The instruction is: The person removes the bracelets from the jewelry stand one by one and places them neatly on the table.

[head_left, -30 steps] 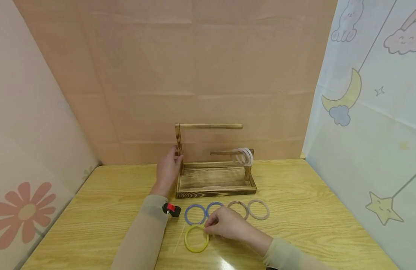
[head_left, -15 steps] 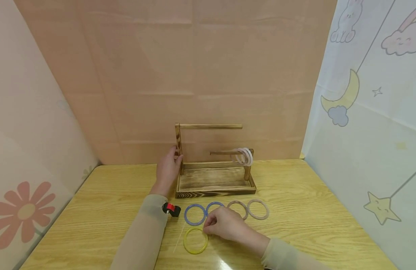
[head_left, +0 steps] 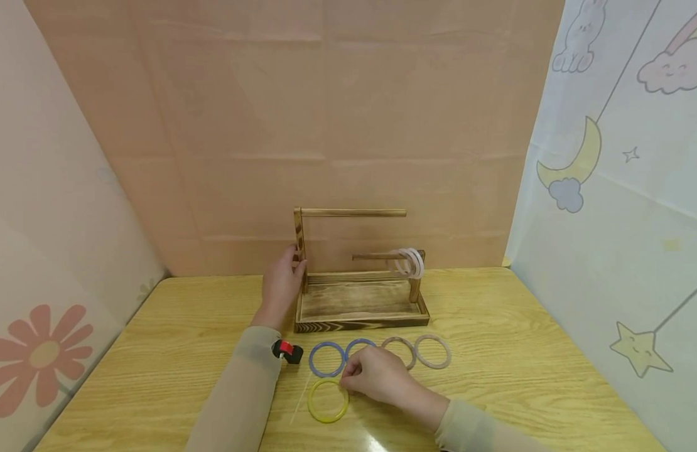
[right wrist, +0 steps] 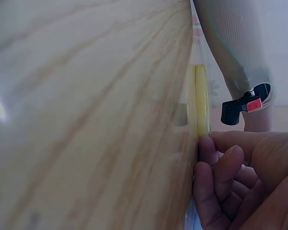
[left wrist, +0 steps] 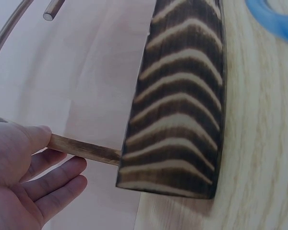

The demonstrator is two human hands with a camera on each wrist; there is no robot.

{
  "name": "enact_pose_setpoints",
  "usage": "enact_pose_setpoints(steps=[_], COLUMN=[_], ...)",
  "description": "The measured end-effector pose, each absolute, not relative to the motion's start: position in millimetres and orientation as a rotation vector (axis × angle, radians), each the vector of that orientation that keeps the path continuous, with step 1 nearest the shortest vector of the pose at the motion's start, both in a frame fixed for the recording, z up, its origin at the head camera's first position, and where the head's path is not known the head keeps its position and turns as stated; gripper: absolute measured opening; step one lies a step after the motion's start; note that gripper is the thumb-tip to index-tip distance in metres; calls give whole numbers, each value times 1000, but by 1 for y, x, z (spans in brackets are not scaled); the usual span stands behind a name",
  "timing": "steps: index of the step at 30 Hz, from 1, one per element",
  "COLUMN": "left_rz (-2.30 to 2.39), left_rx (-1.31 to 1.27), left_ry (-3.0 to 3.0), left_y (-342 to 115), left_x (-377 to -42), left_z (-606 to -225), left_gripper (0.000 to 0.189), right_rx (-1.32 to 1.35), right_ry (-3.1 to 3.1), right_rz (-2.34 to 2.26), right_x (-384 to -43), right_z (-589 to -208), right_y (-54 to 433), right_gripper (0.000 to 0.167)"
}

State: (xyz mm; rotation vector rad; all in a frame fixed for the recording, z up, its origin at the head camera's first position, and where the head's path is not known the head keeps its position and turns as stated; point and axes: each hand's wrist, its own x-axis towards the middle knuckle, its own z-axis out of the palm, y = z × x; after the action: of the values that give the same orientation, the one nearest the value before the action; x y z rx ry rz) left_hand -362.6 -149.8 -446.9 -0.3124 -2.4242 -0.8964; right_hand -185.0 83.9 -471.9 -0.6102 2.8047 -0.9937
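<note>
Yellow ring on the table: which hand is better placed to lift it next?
Probably the right hand: it touches the edge of the yellow ring, while the left hand holds the wooden upright post.

Rack [head_left: 362,325]: wood, matt, dark-and-light grain bands. Yellow ring [right wrist: 201,100]: plastic-looking, smooth, glossy. Blue ring [left wrist: 274,23]: plastic-looking, smooth. Table [head_left: 524,376]: wood-grain top, smooth, glossy, catching bright glare. Sleeve [right wrist: 237,43]: cloth, finely ribbed. Wrist camera [right wrist: 236,108]: black, plastic-looking. Backdrop [head_left: 269,125]: cloth-looking, matt, creased.
</note>
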Motion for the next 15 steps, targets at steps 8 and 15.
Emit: enact_pose_setpoints(steps=[8, 15], left_rz=[-925, -918], left_rx=[-311, -313], left_ry=[-2447, -2425], left_y=[-150, -149], left_x=[-363, -363], left_z=[-447, -447], left_gripper=[44, 41], right_rx=[-588, -482], right_ry=[2748, 2702], right_rz=[-1065, -1196], right_x=[-185, -191], right_z=[-468, -455], right_y=[88, 97], right_gripper=[18, 13])
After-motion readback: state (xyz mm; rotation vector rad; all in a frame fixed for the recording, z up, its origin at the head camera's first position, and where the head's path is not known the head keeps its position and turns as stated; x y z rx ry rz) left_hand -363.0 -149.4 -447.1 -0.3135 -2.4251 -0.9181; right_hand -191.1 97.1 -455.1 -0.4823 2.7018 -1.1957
